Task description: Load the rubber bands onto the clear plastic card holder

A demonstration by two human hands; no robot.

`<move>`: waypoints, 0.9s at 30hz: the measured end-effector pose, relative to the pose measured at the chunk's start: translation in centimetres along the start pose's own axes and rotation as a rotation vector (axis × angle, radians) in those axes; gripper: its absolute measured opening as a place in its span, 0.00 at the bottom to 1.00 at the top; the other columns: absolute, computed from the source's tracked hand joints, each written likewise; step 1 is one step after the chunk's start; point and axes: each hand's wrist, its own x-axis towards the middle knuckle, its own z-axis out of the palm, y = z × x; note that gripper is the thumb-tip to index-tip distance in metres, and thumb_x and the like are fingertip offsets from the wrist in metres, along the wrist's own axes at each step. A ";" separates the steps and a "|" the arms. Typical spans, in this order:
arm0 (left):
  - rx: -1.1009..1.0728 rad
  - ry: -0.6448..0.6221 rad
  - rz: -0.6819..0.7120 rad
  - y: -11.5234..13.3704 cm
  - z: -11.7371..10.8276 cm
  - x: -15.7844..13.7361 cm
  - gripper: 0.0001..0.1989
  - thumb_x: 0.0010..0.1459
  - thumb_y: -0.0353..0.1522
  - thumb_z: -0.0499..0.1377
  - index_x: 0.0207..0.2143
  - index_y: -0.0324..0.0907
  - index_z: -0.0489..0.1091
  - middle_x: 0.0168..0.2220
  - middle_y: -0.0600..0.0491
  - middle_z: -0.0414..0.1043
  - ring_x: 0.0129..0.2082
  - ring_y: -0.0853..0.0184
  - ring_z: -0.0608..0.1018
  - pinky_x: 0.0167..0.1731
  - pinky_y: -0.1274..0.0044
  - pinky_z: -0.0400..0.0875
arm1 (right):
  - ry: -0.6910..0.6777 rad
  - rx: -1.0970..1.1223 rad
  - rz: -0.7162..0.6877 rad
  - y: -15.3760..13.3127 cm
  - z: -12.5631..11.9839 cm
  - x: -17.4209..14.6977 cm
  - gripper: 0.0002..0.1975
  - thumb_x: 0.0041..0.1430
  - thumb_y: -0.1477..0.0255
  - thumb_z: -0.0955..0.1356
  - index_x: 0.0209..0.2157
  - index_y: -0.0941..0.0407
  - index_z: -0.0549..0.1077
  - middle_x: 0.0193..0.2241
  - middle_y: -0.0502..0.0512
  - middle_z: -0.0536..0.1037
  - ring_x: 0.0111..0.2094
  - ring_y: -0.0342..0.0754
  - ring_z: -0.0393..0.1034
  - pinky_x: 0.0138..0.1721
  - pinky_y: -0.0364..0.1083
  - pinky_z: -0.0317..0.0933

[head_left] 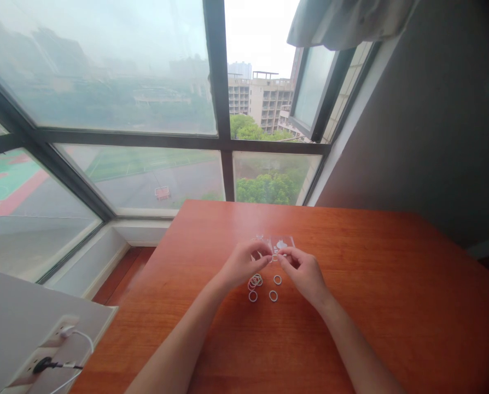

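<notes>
My left hand (pixel 250 261) and my right hand (pixel 301 268) meet over the table, with the fingertips of each closed on a small pale ring (pixel 274 258) between them. Just beyond the fingers lies a clear plastic bag (pixel 286 241) with a white print on it. Nearer to me, several similar rings (pixel 255 281) overlap in a loose pile. One single ring (pixel 253 296) lies in front of that pile. To its right are two more, a near ring (pixel 273 296) and a farther ring (pixel 277 279) close to my right hand.
The reddish-brown wooden table (pixel 392 306) spans the area under my arms. Behind its far edge stand dark-framed windows (pixel 223 143), one pane swung outward. At the lower left, a wall socket (pixel 43 364) holds plugs with a white cable (pixel 89 342).
</notes>
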 end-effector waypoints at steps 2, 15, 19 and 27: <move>0.004 -0.001 0.006 0.0 0.2 0.0 0.07 0.55 0.32 0.58 0.30 0.38 0.73 0.25 0.55 0.72 0.24 0.74 0.69 0.26 0.82 0.63 | 0.000 -0.004 -0.005 0.0 0.0 0.0 0.13 0.57 0.63 0.65 0.31 0.58 0.74 0.16 0.44 0.60 0.20 0.40 0.55 0.23 0.40 0.50; 0.225 0.284 0.082 -1.2 0.4 0.6 0.05 0.55 0.29 0.56 0.31 0.40 0.71 0.27 0.55 0.72 0.25 0.72 0.70 0.28 0.81 0.64 | -0.072 -0.190 -0.011 0.6 -0.8 0.3 0.10 0.57 0.68 0.64 0.33 0.56 0.76 0.18 0.47 0.69 0.21 0.42 0.62 0.26 0.40 0.53; 0.350 0.360 0.076 -2.0 0.4 1.3 0.04 0.55 0.28 0.57 0.31 0.42 0.71 0.30 0.55 0.72 0.26 0.72 0.70 0.29 0.80 0.64 | -0.191 -0.269 -0.056 0.8 -0.8 0.2 0.09 0.57 0.70 0.64 0.31 0.54 0.76 0.19 0.47 0.71 0.23 0.42 0.64 0.28 0.41 0.55; 0.432 0.361 0.034 -3.0 0.2 1.7 0.05 0.57 0.31 0.56 0.35 0.43 0.72 0.32 0.55 0.72 0.25 0.72 0.71 0.30 0.79 0.64 | -0.270 -0.346 -0.035 0.8 -0.9 0.0 0.08 0.57 0.71 0.64 0.34 0.53 0.76 0.23 0.47 0.75 0.25 0.43 0.67 0.29 0.41 0.55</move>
